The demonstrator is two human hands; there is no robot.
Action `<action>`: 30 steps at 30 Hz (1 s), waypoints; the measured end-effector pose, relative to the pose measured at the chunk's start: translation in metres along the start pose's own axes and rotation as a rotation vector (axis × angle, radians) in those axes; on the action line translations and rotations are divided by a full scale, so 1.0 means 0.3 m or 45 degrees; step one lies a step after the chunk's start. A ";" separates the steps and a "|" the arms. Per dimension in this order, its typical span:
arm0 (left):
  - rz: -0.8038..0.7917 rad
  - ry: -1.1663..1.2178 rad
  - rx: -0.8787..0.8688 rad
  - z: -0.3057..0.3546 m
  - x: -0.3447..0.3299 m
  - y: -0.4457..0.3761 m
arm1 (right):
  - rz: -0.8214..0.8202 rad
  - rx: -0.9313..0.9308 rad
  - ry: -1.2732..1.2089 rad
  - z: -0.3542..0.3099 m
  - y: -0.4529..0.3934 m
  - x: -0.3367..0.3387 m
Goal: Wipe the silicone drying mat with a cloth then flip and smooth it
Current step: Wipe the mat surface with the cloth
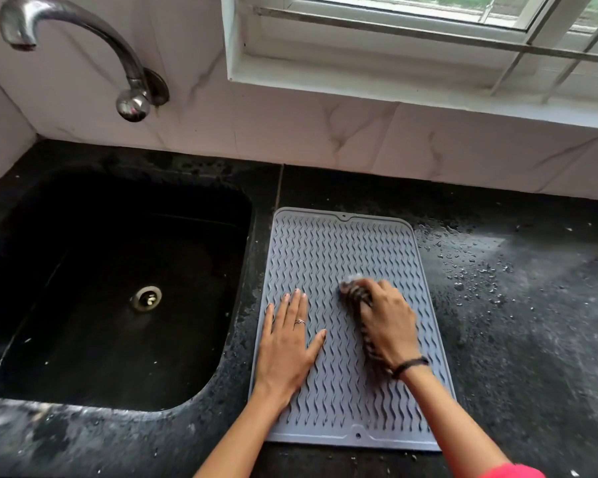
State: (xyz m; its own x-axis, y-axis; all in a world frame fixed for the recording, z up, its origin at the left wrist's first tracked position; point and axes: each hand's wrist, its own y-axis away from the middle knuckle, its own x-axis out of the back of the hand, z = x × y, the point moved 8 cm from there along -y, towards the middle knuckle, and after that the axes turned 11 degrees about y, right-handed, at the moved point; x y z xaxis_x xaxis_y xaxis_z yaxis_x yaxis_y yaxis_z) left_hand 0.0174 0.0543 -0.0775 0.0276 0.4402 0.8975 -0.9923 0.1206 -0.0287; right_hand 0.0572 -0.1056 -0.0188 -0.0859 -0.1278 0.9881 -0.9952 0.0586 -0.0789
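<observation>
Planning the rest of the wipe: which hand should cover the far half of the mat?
Right. The right hand already grips the cloth mid-mat; the left hand lies flat, pinning the near-left part.

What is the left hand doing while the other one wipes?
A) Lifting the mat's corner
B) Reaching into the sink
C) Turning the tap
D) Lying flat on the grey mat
D: the left hand lies flat, fingers straight, on the grey mat, while the right hand grips the cloth.
</observation>
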 end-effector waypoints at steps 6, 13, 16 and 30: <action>-0.062 0.001 0.001 0.000 -0.011 -0.004 | -0.015 0.229 -0.088 -0.237 0.018 -0.051; -0.099 0.013 0.017 0.005 0.000 0.006 | -0.131 0.266 -0.052 -0.057 0.039 -0.001; 0.046 -0.010 0.125 -0.016 0.024 0.030 | -0.040 0.018 -0.009 -0.059 -0.082 0.003; 0.185 -0.028 0.331 -0.093 0.041 0.127 | -0.131 0.388 -0.064 -0.193 -0.025 -0.027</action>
State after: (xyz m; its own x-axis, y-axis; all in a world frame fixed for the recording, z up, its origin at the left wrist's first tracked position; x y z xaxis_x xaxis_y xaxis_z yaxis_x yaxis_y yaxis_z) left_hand -0.0166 0.0892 -0.0799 -0.1170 0.4166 0.9015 -0.9833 -0.1758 -0.0464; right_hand 0.0679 -0.0476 -0.0184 0.0208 -0.1670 0.9857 -0.9667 -0.2550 -0.0228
